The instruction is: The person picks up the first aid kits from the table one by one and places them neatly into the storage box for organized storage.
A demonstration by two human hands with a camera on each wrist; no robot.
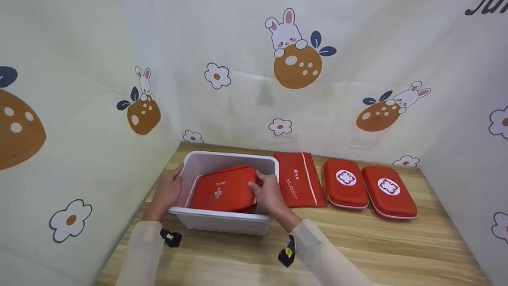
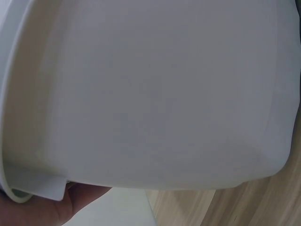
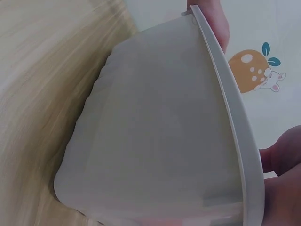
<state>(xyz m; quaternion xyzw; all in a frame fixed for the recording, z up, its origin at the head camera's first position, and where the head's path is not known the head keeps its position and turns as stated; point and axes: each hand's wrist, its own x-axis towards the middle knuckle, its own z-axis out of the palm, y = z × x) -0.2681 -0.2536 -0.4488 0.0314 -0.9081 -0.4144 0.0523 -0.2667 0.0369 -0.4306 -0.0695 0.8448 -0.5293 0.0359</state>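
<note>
A white plastic bin [image 1: 226, 224] stands on the wooden table, and my left hand [image 1: 168, 190] grips its left rim. In the left wrist view, the thumb side of that hand shows under the rim at the lower left corner. Inside the bin lies a red first-aid pouch [image 1: 226, 188] with a white cross, tilted with its right end higher. My right hand [image 1: 270, 194] reaches over the bin's right side and pinches the pouch's right edge between thumb and fingers. More red material shows beneath the pouch, mostly hidden by it.
Right of the bin lies a flat red pouch [image 1: 299, 180] with a white stripe. Beyond it are two red zipped hard cases [image 1: 337, 190] with white round emblems, side by side on the table [image 1: 337, 242]. Patterned curtain walls [image 1: 238, 107] close in the back and sides.
</note>
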